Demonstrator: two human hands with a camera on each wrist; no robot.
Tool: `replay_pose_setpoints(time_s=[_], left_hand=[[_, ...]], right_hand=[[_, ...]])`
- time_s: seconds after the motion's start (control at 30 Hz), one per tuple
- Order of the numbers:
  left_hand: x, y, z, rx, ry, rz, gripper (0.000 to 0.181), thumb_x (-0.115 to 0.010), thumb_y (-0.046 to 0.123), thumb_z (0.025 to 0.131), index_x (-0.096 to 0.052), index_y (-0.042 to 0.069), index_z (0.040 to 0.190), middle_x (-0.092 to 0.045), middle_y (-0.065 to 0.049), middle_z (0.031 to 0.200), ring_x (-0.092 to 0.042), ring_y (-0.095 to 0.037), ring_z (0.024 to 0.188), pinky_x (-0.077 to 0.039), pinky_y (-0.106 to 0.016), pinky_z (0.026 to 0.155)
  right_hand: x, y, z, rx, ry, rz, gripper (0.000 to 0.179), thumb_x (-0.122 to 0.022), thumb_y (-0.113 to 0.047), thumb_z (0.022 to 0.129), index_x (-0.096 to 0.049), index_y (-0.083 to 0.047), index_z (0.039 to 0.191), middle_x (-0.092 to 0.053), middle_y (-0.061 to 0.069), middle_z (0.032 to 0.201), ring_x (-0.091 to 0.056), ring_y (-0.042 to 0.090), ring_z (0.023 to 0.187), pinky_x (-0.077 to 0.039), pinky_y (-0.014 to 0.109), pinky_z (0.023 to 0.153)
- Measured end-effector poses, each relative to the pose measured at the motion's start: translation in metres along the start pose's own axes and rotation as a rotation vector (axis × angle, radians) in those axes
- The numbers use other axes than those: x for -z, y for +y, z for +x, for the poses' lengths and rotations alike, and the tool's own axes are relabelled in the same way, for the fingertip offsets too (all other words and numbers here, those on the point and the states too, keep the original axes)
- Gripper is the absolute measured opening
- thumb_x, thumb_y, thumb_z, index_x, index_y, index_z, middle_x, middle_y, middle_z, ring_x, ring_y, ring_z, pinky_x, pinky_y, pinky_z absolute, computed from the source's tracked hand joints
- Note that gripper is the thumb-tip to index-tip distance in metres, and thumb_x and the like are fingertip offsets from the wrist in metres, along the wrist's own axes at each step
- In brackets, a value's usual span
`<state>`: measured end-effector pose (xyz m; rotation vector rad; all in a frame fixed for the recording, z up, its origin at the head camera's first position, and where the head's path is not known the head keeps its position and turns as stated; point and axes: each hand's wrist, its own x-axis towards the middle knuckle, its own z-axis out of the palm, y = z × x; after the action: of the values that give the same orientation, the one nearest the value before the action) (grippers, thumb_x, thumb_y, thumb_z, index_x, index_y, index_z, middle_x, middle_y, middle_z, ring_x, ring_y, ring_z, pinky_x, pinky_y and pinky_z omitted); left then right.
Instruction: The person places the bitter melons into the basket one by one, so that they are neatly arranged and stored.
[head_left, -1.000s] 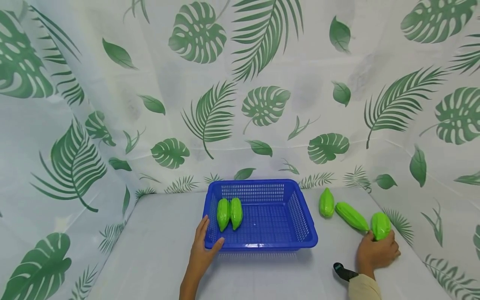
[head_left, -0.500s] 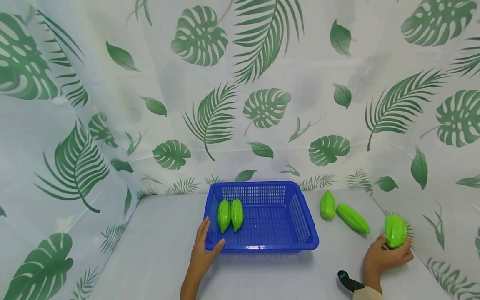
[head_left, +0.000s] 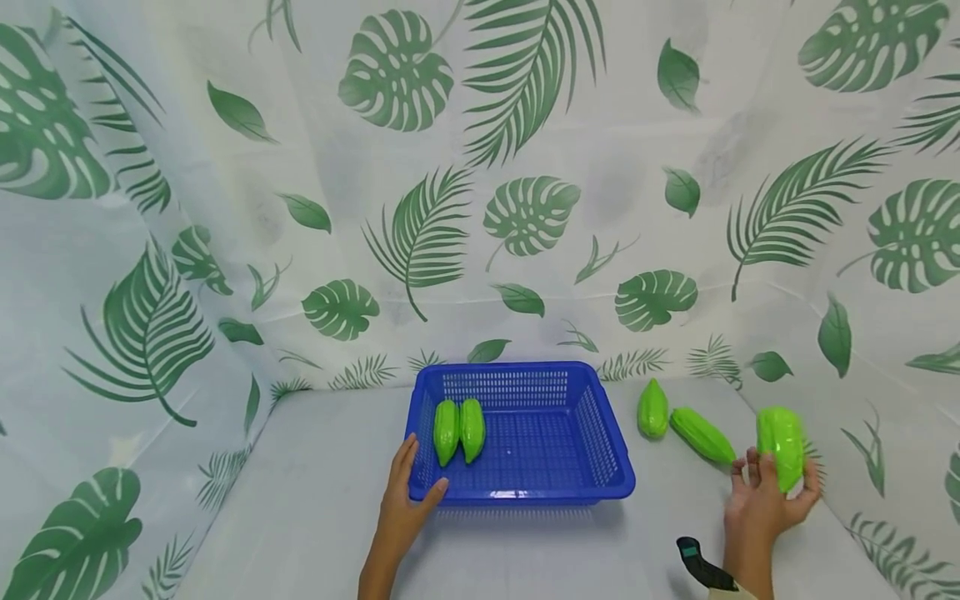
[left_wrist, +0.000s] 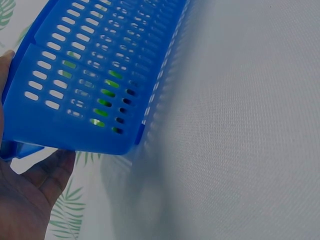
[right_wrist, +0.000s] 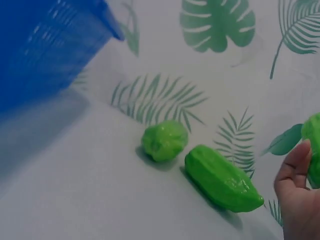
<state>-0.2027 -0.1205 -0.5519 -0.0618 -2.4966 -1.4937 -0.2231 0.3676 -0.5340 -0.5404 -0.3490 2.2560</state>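
Note:
My left hand [head_left: 403, 508] rests at the near left corner of a blue plastic basket [head_left: 525, 493], fingers straight along the left side and thumb at the front rim. The left wrist view shows these fingers [left_wrist: 55, 177] against the basket's outside. Two green star fruits [head_left: 460, 429] lie side by side in the basket's left part. At the far right, my right hand [head_left: 765, 500] holds another star fruit [head_left: 780, 446] between fingers and thumb, its tip pointing down. Only part of this fruit shows in the right wrist view, above the thumb [right_wrist: 297, 162].
Right of the basket, one star fruit [head_left: 653, 410] and a longer one [head_left: 703, 435] lie on the white table [head_left: 315, 500]. Leaf-printed white cloth [head_left: 555, 275] stands behind and at both sides. A black strap [head_left: 701, 562] sticks out from the right wrist.
The right hand has raised the star fruit near the right edge, shifted rightward and back slightly, and turned so its fingers point up. The left hand and basket stay put.

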Motion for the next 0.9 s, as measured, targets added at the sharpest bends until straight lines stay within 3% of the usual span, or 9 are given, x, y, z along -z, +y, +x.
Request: replay_pose_setpoints(time_s=[0.13, 0.27, 0.4, 0.63, 0.9], left_hand=[[0.000, 0.000, 0.000, -0.008, 0.001, 0.001, 0.084, -0.067, 0.049, 0.088, -0.030, 0.013, 0.154, -0.022, -0.002, 0.163, -0.019, -0.035, 0.150, -0.024, -0.060, 0.115], [0.000, -0.001, 0.000, -0.013, 0.001, 0.002, 0.083, -0.066, 0.048, 0.089, -0.029, 0.013, 0.154, -0.022, -0.002, 0.163, -0.019, -0.035, 0.150, -0.024, -0.060, 0.115], [0.000, -0.002, 0.000, -0.006, -0.004, -0.009, 0.083, -0.067, 0.048, 0.088, -0.029, 0.015, 0.154, -0.021, 0.001, 0.163, -0.018, -0.033, 0.151, -0.023, -0.059, 0.116], [0.001, -0.002, 0.001, -0.016, -0.002, -0.006, 0.083, -0.067, 0.047, 0.089, -0.029, 0.013, 0.154, -0.021, -0.001, 0.163, -0.019, -0.035, 0.150, -0.023, -0.060, 0.116], [-0.001, -0.002, 0.000, -0.022, 0.008, -0.008, 0.083, -0.068, 0.046, 0.088, -0.030, 0.013, 0.154, -0.022, -0.001, 0.163, -0.019, -0.035, 0.150, -0.023, -0.060, 0.116]], right_hand=[[0.001, -0.003, -0.003, -0.164, -0.002, 0.120, 0.038, -0.065, -0.021, 0.093, -0.048, -0.036, 0.123, -0.043, -0.004, 0.125, -0.056, 0.025, 0.100, -0.046, 0.037, 0.073], [0.002, -0.001, -0.004, -0.254, -0.072, 0.192, 0.027, -0.065, -0.020, 0.092, -0.050, -0.026, 0.113, -0.050, 0.001, 0.121, -0.063, 0.032, 0.091, -0.047, 0.041, 0.065], [0.003, 0.003, -0.008, -0.300, -0.205, 0.188, 0.023, -0.060, -0.012, 0.096, -0.047, -0.016, 0.115, -0.052, 0.007, 0.125, -0.065, 0.039, 0.098, -0.052, 0.046, 0.069], [0.003, 0.010, -0.014, -0.419, -0.490, 0.161, 0.039, -0.045, -0.003, 0.102, -0.043, -0.015, 0.139, -0.050, 0.008, 0.133, -0.060, 0.038, 0.109, -0.056, 0.047, 0.080], [-0.008, 0.023, -0.022, -0.414, -0.789, 0.047, 0.043, -0.031, 0.000, 0.104, -0.038, -0.010, 0.146, -0.044, 0.011, 0.138, -0.055, 0.030, 0.116, -0.055, 0.041, 0.090]])
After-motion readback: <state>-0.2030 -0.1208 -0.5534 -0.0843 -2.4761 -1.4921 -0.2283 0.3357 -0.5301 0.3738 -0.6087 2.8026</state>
